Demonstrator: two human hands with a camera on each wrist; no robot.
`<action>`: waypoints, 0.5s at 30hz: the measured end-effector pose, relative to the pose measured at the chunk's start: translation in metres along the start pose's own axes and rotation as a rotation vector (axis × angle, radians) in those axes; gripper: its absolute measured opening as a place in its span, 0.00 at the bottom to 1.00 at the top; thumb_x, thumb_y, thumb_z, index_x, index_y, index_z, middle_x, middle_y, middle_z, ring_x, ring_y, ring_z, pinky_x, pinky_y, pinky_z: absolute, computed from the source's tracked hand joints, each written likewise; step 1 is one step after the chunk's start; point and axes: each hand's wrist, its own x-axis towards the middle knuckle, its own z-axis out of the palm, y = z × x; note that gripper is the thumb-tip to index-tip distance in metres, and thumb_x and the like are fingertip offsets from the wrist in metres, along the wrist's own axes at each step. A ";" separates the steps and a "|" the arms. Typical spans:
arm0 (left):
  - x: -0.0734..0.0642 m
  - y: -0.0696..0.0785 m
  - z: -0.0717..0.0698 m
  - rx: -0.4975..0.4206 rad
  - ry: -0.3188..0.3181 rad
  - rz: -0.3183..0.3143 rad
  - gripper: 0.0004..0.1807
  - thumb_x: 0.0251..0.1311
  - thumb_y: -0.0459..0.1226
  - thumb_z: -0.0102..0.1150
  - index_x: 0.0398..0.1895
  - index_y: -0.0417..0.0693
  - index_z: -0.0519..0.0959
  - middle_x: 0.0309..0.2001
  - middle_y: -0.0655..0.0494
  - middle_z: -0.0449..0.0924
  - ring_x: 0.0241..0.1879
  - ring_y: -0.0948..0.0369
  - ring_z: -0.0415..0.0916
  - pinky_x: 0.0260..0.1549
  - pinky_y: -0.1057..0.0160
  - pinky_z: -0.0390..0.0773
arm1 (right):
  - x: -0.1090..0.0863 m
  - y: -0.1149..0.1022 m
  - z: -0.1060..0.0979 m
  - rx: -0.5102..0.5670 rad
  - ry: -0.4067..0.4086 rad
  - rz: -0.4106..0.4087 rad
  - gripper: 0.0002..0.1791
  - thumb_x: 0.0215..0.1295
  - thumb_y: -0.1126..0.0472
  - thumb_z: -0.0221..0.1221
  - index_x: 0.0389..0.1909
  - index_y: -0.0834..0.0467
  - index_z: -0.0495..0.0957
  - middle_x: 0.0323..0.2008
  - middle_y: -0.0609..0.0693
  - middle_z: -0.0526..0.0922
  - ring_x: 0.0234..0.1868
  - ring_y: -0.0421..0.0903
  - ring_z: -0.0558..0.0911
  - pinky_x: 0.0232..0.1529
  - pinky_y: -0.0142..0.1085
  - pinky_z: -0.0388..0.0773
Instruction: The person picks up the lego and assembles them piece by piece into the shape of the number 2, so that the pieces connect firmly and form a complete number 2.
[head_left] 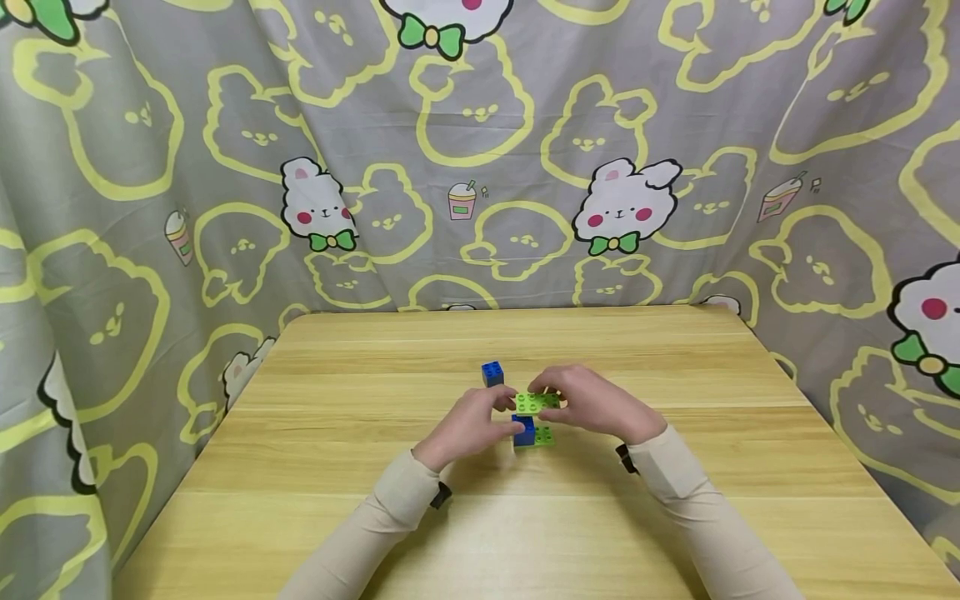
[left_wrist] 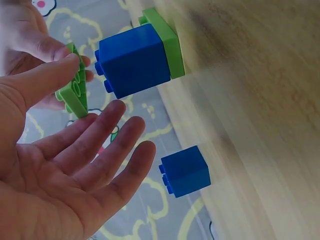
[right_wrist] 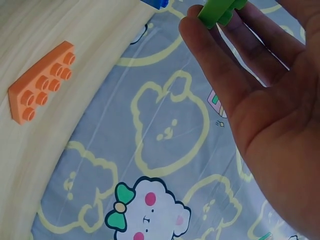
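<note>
My right hand (head_left: 592,400) pinches a light green building-block plate (head_left: 534,404) between thumb and fingers. This plate is held level above a blue brick (left_wrist: 135,60), which stands on one end of another green plate (left_wrist: 172,47) on the table. My left hand (head_left: 472,423) is at the held plate's left end, its thumb in front of the blue brick in the head view. In the left wrist view the left thumb overlaps the held plate (left_wrist: 77,92), the index fingertip lies at its lower corner, and the other fingers are spread. A corner of it (right_wrist: 212,15) shows at the right fingertips.
Behind the left hand a second blue brick (head_left: 492,375) stands on the wooden table (head_left: 360,358). An orange plate with studs (right_wrist: 42,85) lies on the table in the right wrist view. A patterned curtain (head_left: 480,242) surrounds the table's back and sides.
</note>
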 end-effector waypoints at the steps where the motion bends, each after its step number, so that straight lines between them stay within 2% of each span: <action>1: 0.000 0.000 0.000 0.006 0.001 -0.001 0.26 0.65 0.43 0.69 0.62 0.41 0.78 0.51 0.50 0.85 0.52 0.52 0.81 0.52 0.51 0.81 | 0.000 0.000 0.001 0.000 -0.001 -0.002 0.16 0.61 0.63 0.72 0.50 0.59 0.85 0.47 0.49 0.87 0.44 0.40 0.83 0.46 0.38 0.83; 7: -0.001 0.001 0.000 0.006 -0.006 -0.009 0.23 0.63 0.39 0.71 0.59 0.42 0.79 0.49 0.51 0.85 0.42 0.59 0.83 0.42 0.62 0.83 | 0.001 -0.002 0.004 0.010 -0.023 -0.009 0.16 0.61 0.62 0.72 0.50 0.59 0.85 0.46 0.48 0.87 0.43 0.40 0.83 0.46 0.39 0.83; 15: 0.000 0.001 0.003 -0.014 -0.018 0.014 0.22 0.60 0.36 0.73 0.57 0.42 0.80 0.47 0.51 0.85 0.39 0.60 0.83 0.38 0.65 0.82 | 0.002 -0.005 0.006 0.016 -0.042 -0.018 0.15 0.62 0.63 0.72 0.49 0.58 0.85 0.46 0.47 0.87 0.45 0.41 0.84 0.47 0.38 0.83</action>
